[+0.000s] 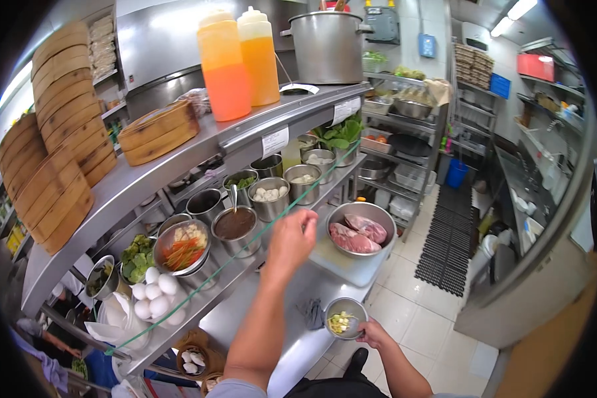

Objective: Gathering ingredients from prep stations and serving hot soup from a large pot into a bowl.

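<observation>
My right hand grips the rim of a small metal bowl with pale and yellow-green chopped pieces in it. My left hand is raised, fingers curled, over the front of the counter, near steel containers; whether its fingertips pinch anything cannot be told. Behind it are a container of white balls and one of brown sauce with a spoon. To its right a large steel bowl of raw meat rests on a cutting board. A dark cloth lies beside the small bowl.
White eggs, broccoli and shredded carrot stand on the left of the shelf. A green cord crosses before the containers. Above are bamboo steamers, squeeze bottles and a stockpot. Another person's arm shows lower left.
</observation>
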Motion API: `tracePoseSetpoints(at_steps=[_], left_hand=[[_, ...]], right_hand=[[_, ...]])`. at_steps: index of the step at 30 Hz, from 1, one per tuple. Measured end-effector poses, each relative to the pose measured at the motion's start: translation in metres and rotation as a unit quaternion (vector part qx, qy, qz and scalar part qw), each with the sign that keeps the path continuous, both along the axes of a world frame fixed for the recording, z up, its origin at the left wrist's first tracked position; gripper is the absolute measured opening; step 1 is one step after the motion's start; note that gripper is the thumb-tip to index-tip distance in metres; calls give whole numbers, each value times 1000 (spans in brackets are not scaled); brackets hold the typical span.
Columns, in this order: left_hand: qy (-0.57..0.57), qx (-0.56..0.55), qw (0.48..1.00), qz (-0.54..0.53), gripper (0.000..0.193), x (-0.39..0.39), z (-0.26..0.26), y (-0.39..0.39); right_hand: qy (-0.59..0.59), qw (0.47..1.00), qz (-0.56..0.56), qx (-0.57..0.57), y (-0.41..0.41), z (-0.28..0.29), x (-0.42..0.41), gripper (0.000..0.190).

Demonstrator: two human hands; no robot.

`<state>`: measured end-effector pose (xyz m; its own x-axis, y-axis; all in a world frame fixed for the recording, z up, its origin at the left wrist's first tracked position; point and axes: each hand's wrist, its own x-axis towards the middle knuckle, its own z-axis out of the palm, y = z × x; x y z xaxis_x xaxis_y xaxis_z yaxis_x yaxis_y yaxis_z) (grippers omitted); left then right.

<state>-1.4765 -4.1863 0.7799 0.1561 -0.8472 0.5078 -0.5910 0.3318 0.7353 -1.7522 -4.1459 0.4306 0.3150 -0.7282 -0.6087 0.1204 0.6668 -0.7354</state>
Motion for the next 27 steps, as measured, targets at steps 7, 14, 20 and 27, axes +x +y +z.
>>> tracePoseSetpoints(at_steps=[7,14,20,27], left_hand=[[-192,67,929,309,26,93,6,-180],[-545,-122,750,355,40,204,2,-298],[-463,-63,816,341,40,189,13,-318],[-348,-11,878,328,40,176,31,-340]], right_hand=[[-39,969,243,-5,-146,3,19,52],[-34,918,395,-24,-231,7,1,58],[-62,913,402,18,-247,-6,-30,71],[-60,909,412,12,-243,-17,-33,67]])
